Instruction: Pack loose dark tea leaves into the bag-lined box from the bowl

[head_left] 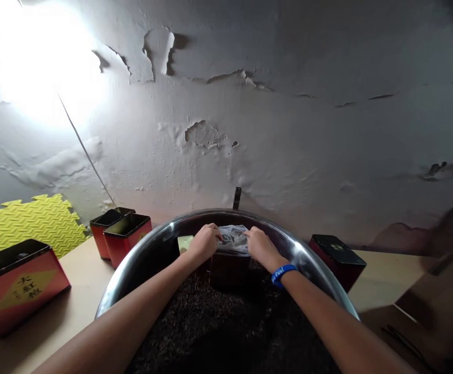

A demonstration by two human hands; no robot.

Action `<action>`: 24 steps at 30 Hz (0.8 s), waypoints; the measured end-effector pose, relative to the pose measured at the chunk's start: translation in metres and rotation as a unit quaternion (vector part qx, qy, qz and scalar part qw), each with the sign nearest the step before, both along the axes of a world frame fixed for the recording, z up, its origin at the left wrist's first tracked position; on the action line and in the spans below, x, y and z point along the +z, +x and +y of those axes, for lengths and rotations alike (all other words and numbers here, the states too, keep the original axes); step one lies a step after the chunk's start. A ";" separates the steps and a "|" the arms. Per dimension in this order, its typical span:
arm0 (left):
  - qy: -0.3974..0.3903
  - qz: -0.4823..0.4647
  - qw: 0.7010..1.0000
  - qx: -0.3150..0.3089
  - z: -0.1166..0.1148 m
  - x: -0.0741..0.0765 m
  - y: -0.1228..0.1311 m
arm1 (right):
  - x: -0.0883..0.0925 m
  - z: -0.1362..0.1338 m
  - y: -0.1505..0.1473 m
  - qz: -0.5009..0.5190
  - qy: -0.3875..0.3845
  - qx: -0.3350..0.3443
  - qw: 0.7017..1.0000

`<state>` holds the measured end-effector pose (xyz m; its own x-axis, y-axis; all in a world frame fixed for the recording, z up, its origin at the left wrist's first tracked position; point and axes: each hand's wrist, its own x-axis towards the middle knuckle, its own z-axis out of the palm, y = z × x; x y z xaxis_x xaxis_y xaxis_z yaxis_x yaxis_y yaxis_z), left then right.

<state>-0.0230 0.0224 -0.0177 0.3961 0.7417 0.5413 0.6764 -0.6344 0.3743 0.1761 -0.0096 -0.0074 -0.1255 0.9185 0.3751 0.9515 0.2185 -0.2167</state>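
A clear plastic bag shows at the mouth of a dark red tin, which stands in a big metal basin on dark, loose tea leaves. My left hand has its fingers closed on the bag's left edge. On the other side, my right hand pinches the right edge, with a blue wristband round that wrist. Between the two hands the bag's top is spread and crumpled. What lies inside the tin is hidden.
The basin's rim curves around my arms. Open red tins and a larger open tin stand left on the table. A closed tin sits right. Behind rises a peeling wall.
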 end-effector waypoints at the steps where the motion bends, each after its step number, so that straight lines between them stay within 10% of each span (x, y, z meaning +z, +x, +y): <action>1: 0.004 0.004 1.000 0.008 0.003 -0.002 -0.001 | 0.000 0.002 0.002 0.005 -0.007 -0.005 1.000; 8: -0.174 -0.017 0.984 -0.040 0.022 -0.006 -0.012 | 0.000 0.018 0.017 0.077 -0.119 0.014 0.990; 15: -0.293 -0.124 0.922 -0.222 0.027 -0.005 -0.023 | 0.005 0.014 0.023 0.220 -0.238 0.132 0.937; 24: -0.491 -0.167 0.840 -0.161 0.013 -0.009 -0.026 | -0.016 0.009 0.018 0.261 -0.295 0.126 0.911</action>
<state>-0.0494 0.0350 -0.0272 0.6096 0.7788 -0.1479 0.2819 -0.0385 0.9587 0.1940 -0.0004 -0.0229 -0.3069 0.9459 -0.1053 0.6211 0.1152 -0.7752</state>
